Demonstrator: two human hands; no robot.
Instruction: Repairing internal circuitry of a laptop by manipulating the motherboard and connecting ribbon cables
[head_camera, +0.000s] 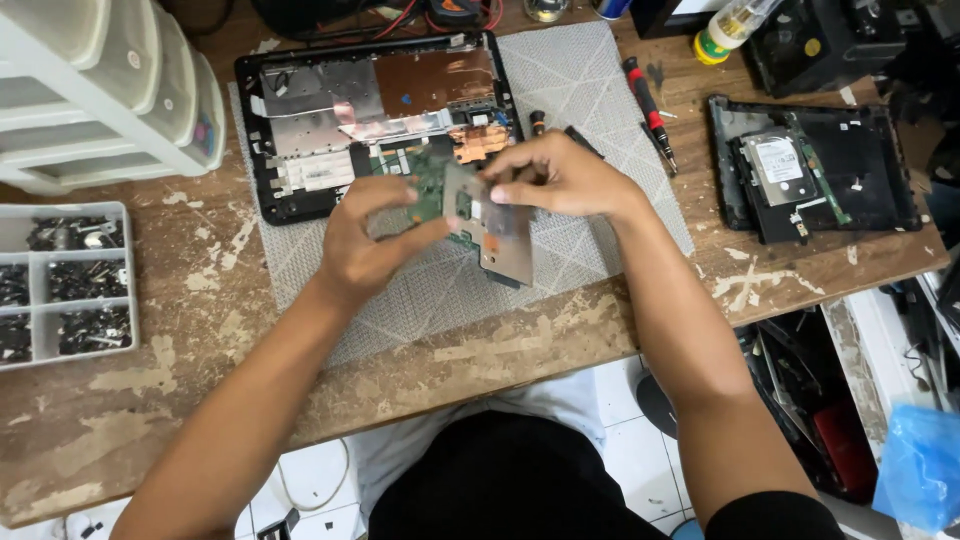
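Hands, left hand and right hand, grip tilted metal plate, long axis toward the person.

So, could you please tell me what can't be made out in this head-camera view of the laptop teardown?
- Metal bracket part: its lower face is hidden; left hand and right hand cover its edges.
- Green board in the open laptop base: partly hidden behind the hands.
- Screws in the compartment tray: too small to tell apart; tray cut by the left edge.
- Bottle: cut off by the top edge.
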